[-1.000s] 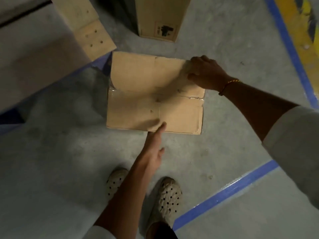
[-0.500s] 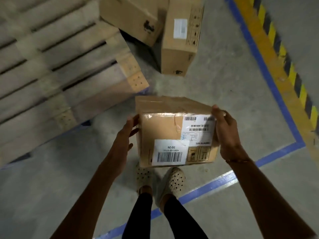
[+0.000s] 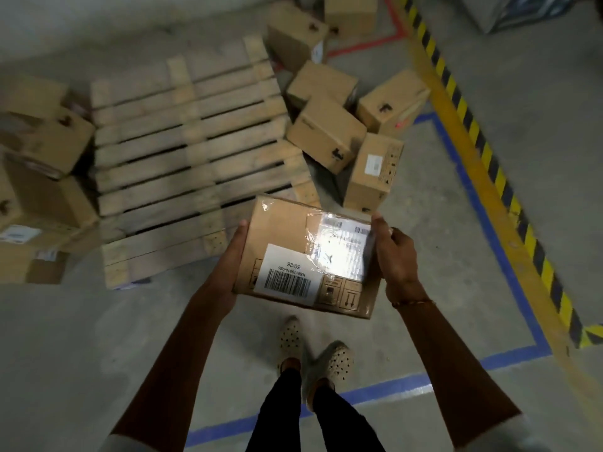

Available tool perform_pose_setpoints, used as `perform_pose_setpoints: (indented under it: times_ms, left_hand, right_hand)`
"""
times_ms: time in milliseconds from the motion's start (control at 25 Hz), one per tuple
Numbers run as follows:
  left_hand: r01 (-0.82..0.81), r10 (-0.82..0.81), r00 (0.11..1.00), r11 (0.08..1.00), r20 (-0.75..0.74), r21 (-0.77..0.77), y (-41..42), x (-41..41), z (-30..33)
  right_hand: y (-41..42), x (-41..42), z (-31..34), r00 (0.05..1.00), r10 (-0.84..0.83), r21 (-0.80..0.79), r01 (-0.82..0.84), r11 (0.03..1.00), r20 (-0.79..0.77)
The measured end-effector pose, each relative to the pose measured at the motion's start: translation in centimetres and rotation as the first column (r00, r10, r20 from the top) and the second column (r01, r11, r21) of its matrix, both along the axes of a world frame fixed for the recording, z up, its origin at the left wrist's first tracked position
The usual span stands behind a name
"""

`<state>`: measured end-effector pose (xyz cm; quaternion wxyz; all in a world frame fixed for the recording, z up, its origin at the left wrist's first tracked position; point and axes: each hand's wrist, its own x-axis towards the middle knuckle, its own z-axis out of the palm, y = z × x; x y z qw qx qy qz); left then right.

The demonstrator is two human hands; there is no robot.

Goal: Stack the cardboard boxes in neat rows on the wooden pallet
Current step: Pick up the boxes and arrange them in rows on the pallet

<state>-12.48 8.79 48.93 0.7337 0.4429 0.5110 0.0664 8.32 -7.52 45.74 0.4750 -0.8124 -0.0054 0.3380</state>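
Left hand [image 3: 233, 256] flat, right hand [image 3: 393, 252] curled on the box [image 3: 303, 256] — only squeezed, it could slip short of the bare pallet [image 3: 195, 151].

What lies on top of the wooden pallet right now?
The wooden pallet shows only bare slats; no box rests on it. Its near right corner is hidden behind the held box, so that spot cannot be checked.

Brown carried box [image 3: 287, 252] with a white barcode label [image 3: 287, 277] in black stripes and a glossy white label [image 3: 342, 247]. Pale raw-wood pallet [image 3: 192, 158]. Brown loose boxes [image 3: 326, 133]. Grey floor [image 3: 81, 353] crossed by blue tape [image 3: 473, 190]; yellow-and-black hazard stripe [image 3: 489, 158]; red line [image 3: 362, 47]. Cream perforated shoes [image 3: 332, 357], black trousers [image 3: 346, 422].
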Motion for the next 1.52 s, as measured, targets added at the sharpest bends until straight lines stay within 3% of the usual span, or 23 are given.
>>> perform_pose_setpoints:
  times_ms: [360,640,880,1160,1360,1520]
  left_hand:
    - [-0.253,0.258,0.936,0.966,0.241,-0.054,6.1,-9.4,9.0]
    - [-0.422,0.433,0.897,0.899,0.086,-0.119,15.1,-12.4,9.6]
    - [-0.412,0.423,0.891,0.906,0.163,-0.102,20.2,-10.8,11.9]
    - [-0.546,0.549,0.835,0.834,0.022,-0.08,25.0,-6.8,13.1]
    - [-0.382,0.378,0.923,0.923,-0.072,-0.049,25.4,-0.6,14.3]
    - [-0.472,0.476,0.879,0.877,-0.022,0.096,22.6,5.8,13.7]
  right_hand:
    - [13.0,-3.9,12.5,0.936,0.297,0.168,-0.329,0.929,0.189]
    - [22.5,-4.7,16.3,0.854,0.432,0.171,-0.49,0.854,0.289]
    - [29.0,-4.1,17.5,0.819,0.472,0.176,-0.543,0.821,0.326]
    - [31.8,0.5,17.9,0.79,0.546,0.388,-0.612,0.689,0.277]
    - [35.5,8.6,17.5,0.724,0.618,0.35,-0.689,0.635,0.305]
    - [39.4,16.4,16.7,0.699,0.653,0.255,-0.714,0.651,0.292]
